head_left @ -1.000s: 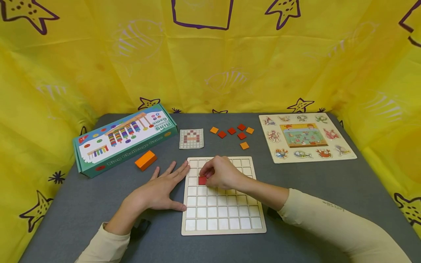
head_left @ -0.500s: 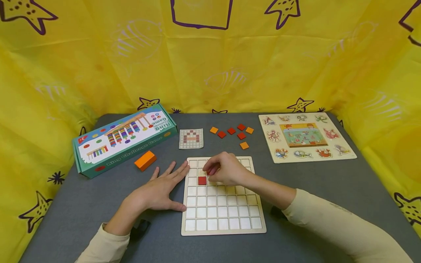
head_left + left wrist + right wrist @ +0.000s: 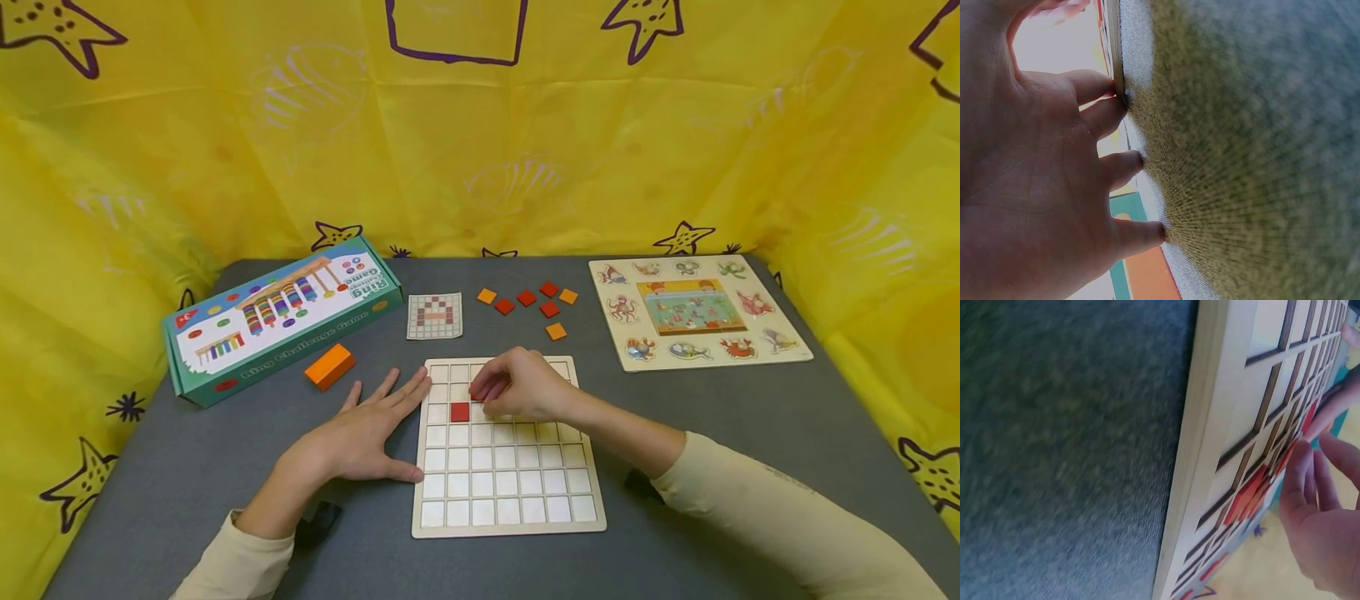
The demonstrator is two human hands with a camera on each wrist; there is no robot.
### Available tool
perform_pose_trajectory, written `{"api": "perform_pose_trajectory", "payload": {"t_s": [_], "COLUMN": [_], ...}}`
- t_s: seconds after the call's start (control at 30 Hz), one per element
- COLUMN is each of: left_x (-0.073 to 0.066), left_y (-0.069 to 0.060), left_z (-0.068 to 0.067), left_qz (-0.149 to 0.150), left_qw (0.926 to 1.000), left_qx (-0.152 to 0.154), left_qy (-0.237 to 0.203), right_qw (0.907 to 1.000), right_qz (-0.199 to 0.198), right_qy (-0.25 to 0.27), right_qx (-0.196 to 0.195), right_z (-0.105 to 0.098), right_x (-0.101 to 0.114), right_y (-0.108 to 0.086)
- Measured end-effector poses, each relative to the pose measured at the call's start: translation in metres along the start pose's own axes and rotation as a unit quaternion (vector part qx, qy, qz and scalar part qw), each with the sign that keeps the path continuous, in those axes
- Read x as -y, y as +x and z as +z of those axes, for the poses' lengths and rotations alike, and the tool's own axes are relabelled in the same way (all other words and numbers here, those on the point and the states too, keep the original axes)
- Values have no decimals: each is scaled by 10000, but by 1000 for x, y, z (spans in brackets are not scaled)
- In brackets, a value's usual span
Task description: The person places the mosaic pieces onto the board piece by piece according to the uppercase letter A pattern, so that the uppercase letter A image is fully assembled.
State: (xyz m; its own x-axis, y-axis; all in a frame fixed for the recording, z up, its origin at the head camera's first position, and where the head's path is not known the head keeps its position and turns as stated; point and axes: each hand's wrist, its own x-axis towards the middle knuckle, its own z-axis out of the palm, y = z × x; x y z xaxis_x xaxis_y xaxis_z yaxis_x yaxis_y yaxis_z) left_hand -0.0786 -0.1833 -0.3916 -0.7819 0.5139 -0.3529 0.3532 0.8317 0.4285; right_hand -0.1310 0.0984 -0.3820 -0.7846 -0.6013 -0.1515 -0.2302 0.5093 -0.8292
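Observation:
A pale wooden grid board (image 3: 495,510) lies on the grey table. My left hand (image 3: 358,437) rests spread at its left edge, fingertips down on the cloth, as the left wrist view shows from the palm side. Over the upper part of the board, my right hand (image 3: 525,387) holds a small red tile (image 3: 476,392) between curled fingertips, down at the grid. Another red tile (image 3: 459,412) sits flat in a cell just left of it. A further red tile (image 3: 1246,499) shows in the grid in the right wrist view; in the head view my hand hides it.
Loose red and orange tiles (image 3: 527,297) lie behind the board, beside a pattern card (image 3: 435,327). An orange block (image 3: 330,367) stands by a green game box (image 3: 281,321) at the left. A sea-animal puzzle board (image 3: 618,337) is at the back right, before a yellow curtain.
My right hand has moved a little up and right, off the red tile that now lies uncovered, to the red tile beside it. My left hand has stayed put.

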Motion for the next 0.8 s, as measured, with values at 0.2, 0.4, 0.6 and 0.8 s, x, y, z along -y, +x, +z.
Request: {"api": "perform_pose_trajectory", "payload": {"t_s": [0.2,0.4,0.6,0.8], "left_x": [1,1,1,2], "left_y": [0,1,1,1], "left_z": [0,1,1,1], "left_qz": [19,15,-9,12], "left_qw": [10000,10000,10000,10000], "left_qx": [-16,-9,3,8], "left_qy": [1,4,-2,0], "right_qw": [9996,9996,9999,9989], "right_qz": [-65,-31,-21,146], "right_qy": [34,-41,-149,-55], "right_qx": [266,279,79,-441], "right_z": [6,6,-6,-28], "right_x": [0,1,-4,-19], "right_y": [3,3,1,2]}}
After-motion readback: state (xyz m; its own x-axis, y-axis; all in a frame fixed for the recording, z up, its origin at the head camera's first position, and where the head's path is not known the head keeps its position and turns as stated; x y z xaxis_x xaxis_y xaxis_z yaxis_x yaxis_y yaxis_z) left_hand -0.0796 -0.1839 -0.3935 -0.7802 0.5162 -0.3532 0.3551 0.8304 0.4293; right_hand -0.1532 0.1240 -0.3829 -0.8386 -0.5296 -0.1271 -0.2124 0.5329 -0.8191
